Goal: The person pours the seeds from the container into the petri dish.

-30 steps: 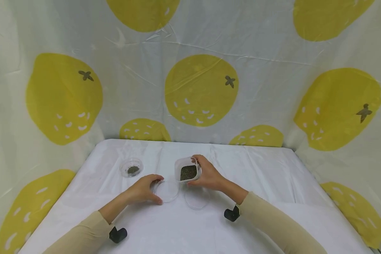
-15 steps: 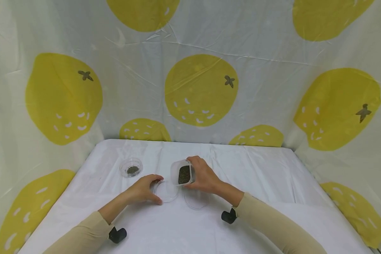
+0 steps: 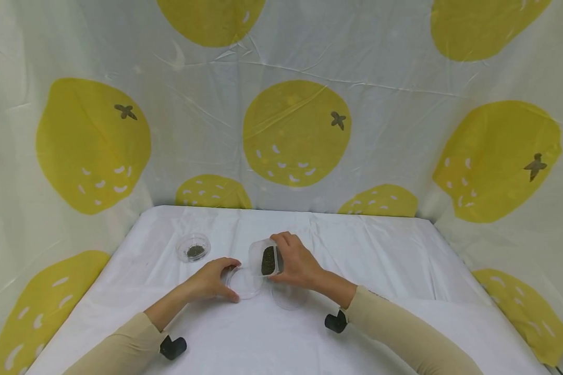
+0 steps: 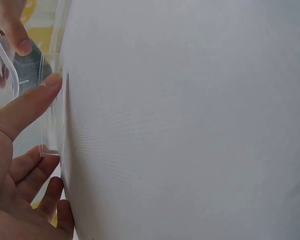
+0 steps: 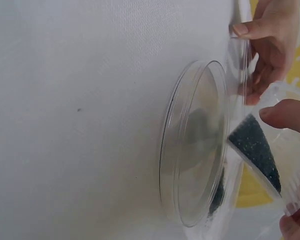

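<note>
In the head view my left hand (image 3: 211,279) grips the side of a clear petri dish (image 3: 245,287) on the table, thumb and fingers round its rim. The left wrist view shows my thumb on the near side of that dish (image 4: 51,125). With my right hand (image 3: 299,262) I hold a clear square plastic tub (image 3: 257,251), tilted to the left over the dish. Dark soil-like granules (image 3: 268,261) lie banked inside it; the right wrist view shows the granules (image 5: 256,150) sloping toward the lower edge.
A clear round lid or dish (image 3: 291,299) lies just right of the held dish. Farther back on the left stands another petri dish (image 3: 180,249) with a small heap of dark granules (image 3: 195,251). White cloth (image 3: 380,250) covers the table, and a lemon-print curtain (image 3: 192,130) hangs behind.
My right hand has moved slightly left and tipped the tub further to the left; the granules have banked toward its side. My left hand and the petri dish have stayed put.
</note>
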The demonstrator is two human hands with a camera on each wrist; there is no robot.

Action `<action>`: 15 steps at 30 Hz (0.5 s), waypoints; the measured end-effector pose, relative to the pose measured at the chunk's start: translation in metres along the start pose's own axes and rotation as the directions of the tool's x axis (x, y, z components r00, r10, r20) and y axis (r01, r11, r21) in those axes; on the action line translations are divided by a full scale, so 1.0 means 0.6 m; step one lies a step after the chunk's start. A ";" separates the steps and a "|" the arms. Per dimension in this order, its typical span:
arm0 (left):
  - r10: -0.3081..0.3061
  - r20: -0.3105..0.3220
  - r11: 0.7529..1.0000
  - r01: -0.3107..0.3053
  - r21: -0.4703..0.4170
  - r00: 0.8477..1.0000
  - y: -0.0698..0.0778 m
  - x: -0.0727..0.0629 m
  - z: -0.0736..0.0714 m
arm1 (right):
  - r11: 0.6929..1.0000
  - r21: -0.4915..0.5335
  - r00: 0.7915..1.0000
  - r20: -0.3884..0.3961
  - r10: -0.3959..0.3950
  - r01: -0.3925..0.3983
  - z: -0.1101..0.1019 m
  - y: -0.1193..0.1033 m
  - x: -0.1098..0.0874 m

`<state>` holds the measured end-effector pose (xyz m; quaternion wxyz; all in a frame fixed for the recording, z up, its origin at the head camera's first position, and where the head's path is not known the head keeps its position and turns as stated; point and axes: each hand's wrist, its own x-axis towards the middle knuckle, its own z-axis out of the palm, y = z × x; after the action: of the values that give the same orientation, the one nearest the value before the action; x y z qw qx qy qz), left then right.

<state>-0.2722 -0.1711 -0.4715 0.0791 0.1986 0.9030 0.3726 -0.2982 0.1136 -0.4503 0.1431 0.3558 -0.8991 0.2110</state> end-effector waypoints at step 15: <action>-0.015 -0.006 1.000 0.015 -0.006 1.000 0.003 -0.002 0.001 | 0.993 -0.115 1.000 0.021 -0.023 0.025 -0.004 -0.018 0.007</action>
<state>-0.2705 -0.1697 -0.4705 0.0796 0.1904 0.9036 0.3753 -0.2934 0.1052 -0.4435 0.1573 0.3598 -0.9067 0.1536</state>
